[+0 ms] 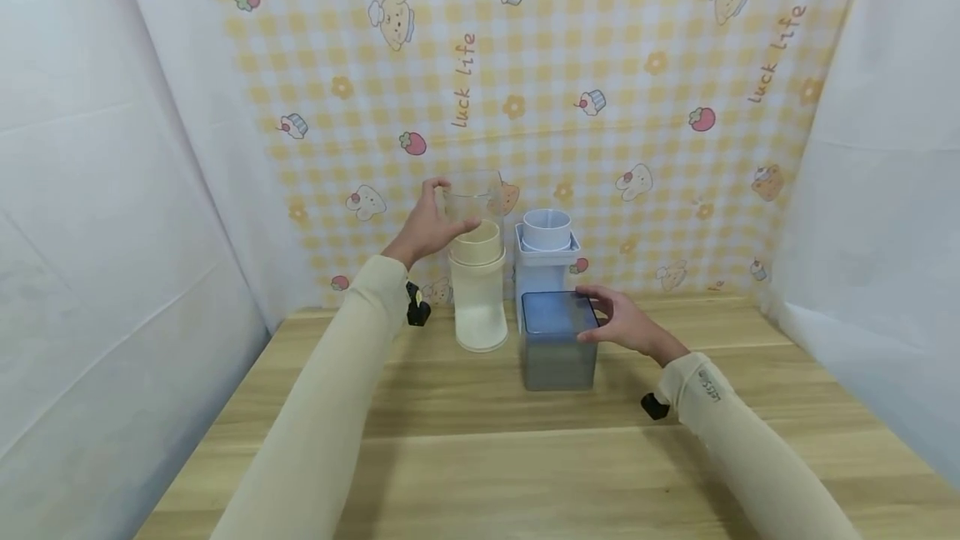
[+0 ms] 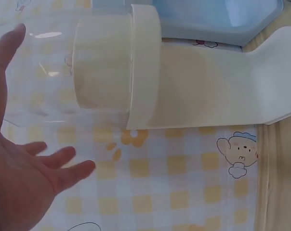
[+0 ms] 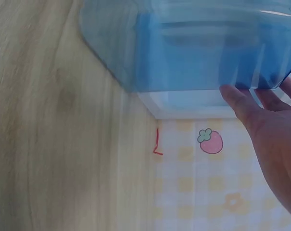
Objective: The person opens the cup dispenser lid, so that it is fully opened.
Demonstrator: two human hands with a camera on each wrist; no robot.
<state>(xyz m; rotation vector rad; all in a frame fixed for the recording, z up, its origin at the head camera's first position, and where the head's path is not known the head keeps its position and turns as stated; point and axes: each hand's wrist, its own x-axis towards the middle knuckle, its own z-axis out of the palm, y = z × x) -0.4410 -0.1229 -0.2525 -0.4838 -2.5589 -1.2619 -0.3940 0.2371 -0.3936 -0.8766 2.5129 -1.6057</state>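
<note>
My left hand (image 1: 432,227) is at a clear cylindrical container (image 1: 474,190) that fits over the round collar of a cream dispenser (image 1: 477,294). In the left wrist view its thumb lies along the clear wall (image 2: 44,62), while the other fingers are loosely extended and look apart from the wall. My right hand (image 1: 626,322) grips the right side of a translucent blue-grey square container (image 1: 558,361), thumb in front and fingers behind. That container is in front of a light blue dispenser (image 1: 546,232) and hides its lower part. Whether its bottom touches the table is unclear.
Both dispensers stand side by side on a wood-grain table (image 1: 495,473). Close behind hangs a yellow checked cloth (image 1: 555,57) with cartoon prints. White sheets (image 1: 90,190) hang at both sides. Small black devices (image 1: 418,307) are attached at the wrists.
</note>
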